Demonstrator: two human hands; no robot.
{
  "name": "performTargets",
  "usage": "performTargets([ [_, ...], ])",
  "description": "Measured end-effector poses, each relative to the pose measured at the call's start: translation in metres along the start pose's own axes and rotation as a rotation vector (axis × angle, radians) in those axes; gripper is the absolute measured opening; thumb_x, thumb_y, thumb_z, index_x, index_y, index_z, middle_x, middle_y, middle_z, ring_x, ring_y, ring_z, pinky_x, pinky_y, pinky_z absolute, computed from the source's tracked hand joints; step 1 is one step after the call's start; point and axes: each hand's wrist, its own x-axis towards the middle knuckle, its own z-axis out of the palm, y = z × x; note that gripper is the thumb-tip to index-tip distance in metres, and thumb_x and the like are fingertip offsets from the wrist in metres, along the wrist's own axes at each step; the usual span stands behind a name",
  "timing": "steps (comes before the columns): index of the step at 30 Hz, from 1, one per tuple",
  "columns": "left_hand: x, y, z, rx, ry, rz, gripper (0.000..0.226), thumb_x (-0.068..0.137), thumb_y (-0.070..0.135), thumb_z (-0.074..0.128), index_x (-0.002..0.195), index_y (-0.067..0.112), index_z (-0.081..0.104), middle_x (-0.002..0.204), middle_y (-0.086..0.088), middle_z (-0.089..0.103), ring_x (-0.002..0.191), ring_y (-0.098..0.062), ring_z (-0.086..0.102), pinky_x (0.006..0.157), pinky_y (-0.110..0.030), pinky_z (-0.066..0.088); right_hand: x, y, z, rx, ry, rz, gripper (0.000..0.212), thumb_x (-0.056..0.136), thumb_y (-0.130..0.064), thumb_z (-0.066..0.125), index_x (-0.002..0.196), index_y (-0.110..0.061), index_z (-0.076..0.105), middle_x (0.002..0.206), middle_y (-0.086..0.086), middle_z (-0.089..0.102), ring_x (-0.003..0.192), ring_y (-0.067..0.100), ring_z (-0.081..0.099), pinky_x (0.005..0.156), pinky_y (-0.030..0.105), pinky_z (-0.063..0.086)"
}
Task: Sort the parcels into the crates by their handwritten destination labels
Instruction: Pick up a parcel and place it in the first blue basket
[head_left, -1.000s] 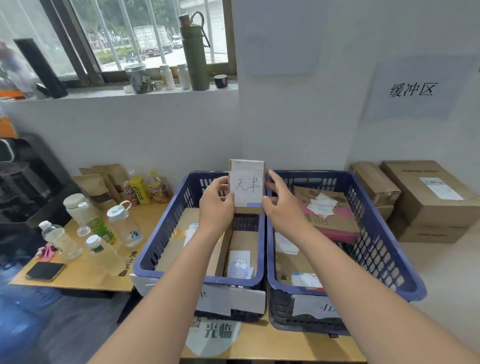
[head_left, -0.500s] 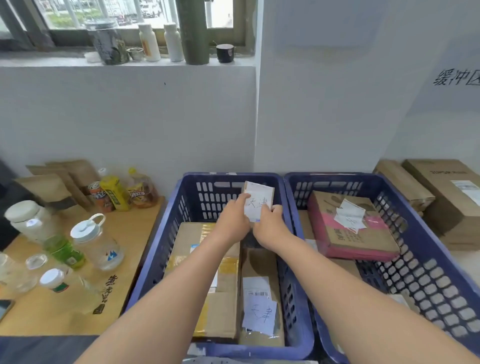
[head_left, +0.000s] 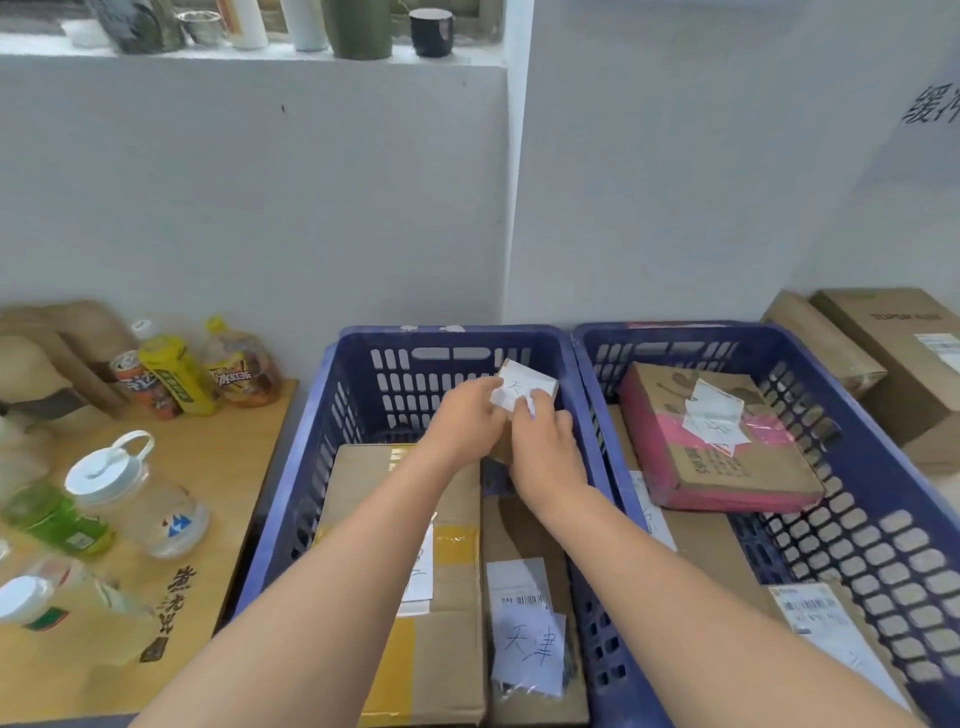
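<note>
So both sets of fingers (head_left: 493, 387) are pinched on one small parcel (head_left: 527, 387), left hand (head_left: 470, 421) and right hand (head_left: 545, 447) touching, held over the far end of the left crate (head_left: 291, 499). Boxes (head_left: 447, 613) lie below; the right crate (head_left: 883, 493) sits alongside, touching.

White wall (head_left: 260, 208), cluttered windowsill (head_left: 249, 54), low wooden table (head_left: 228, 467)

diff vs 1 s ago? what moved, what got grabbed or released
Both hands, left hand and right hand, carried the small parcel from above the crates down into the far end of the left crate. Nothing was released; both still grip it. The other parcels and the right crate are unchanged.
</note>
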Motion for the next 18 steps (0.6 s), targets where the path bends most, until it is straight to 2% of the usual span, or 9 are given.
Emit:
performTargets([
  [2, 0.002, -0.003, -0.007, -0.057, -0.030, -0.008, 0.051, 0.095, 0.019, 0.056, 0.146, 0.022, 0.051, 0.147, 0.003, 0.054, 0.136, -0.018, 0.048, 0.111, -0.040, 0.042, 0.002, 0.006, 0.001, -0.039, 0.034, -0.040, 0.067, 0.088, 0.000, 0.065, 0.148, -0.005, 0.034, 0.152, 0.013, 0.030, 0.119, 0.033, 0.044, 0.094, 0.037, 0.047],
  [6, 0.001, -0.005, -0.013, -0.108, -0.078, -0.008, 0.052, 0.095, 0.015, 0.056, 0.146, 0.022, 0.051, 0.147, 0.003, 0.052, 0.135, -0.016, 0.046, 0.112, -0.035, 0.040, -0.002, 0.012, 0.000, -0.047, 0.045, -0.094, 0.066, 0.087, 0.008, 0.060, 0.148, -0.006, 0.037, 0.152, 0.009, 0.035, 0.118, 0.033, 0.046, 0.097, 0.036, 0.046],
  [10, 0.000, -0.007, -0.015, -0.182, -0.088, -0.021, 0.050, 0.092, 0.015, 0.058, 0.141, 0.026, 0.057, 0.140, -0.003, 0.056, 0.121, -0.019, 0.056, 0.103, -0.039, 0.050, -0.003, 0.019, -0.006, 0.019, 0.145, -0.168, 0.062, 0.083, 0.018, 0.055, 0.142, -0.003, 0.051, 0.147, 0.008, 0.046, 0.127, 0.033, 0.044, 0.099, 0.035, 0.047],
  [12, -0.002, -0.009, -0.013, -0.141, -0.098, -0.012, 0.050, 0.092, 0.011, 0.057, 0.141, 0.023, 0.057, 0.146, -0.002, 0.051, 0.122, -0.017, 0.054, 0.101, -0.031, 0.048, -0.003, 0.020, -0.008, 0.013, 0.126, -0.173, 0.055, 0.084, 0.018, 0.054, 0.135, -0.003, 0.057, 0.145, 0.008, 0.046, 0.125, 0.033, 0.044, 0.092, 0.034, 0.050],
  [14, -0.003, -0.011, -0.008, -0.044, -0.106, 0.007, 0.051, 0.093, 0.010, 0.057, 0.142, 0.023, 0.055, 0.152, -0.004, 0.045, 0.134, -0.022, 0.048, 0.105, -0.031, 0.042, -0.004, 0.018, -0.007, -0.024, 0.083, -0.180, 0.050, 0.085, 0.017, 0.053, 0.129, -0.006, 0.059, 0.143, 0.007, 0.042, 0.120, 0.032, 0.044, 0.079, 0.034, 0.050],
  [16, -0.004, -0.013, -0.003, 0.019, -0.119, -0.002, 0.052, 0.094, 0.012, 0.057, 0.144, 0.027, 0.051, 0.152, -0.008, 0.038, 0.135, -0.028, 0.047, 0.104, -0.029, 0.038, -0.008, 0.013, -0.008, -0.074, 0.042, -0.163, 0.047, 0.085, 0.015, 0.054, 0.126, -0.007, 0.056, 0.141, 0.008, 0.040, 0.115, 0.030, 0.042, 0.070, 0.031, 0.042],
  [18, -0.007, -0.017, 0.002, 0.077, -0.117, -0.006, 0.052, 0.096, 0.013, 0.057, 0.145, 0.025, 0.050, 0.149, -0.011, 0.038, 0.134, -0.028, 0.046, 0.102, -0.028, 0.037, -0.010, 0.011, -0.005, -0.085, 0.009, -0.144, 0.047, 0.085, 0.015, 0.054, 0.126, -0.006, 0.054, 0.140, 0.009, 0.039, 0.111, 0.029, 0.042, 0.068, 0.029, 0.035],
])
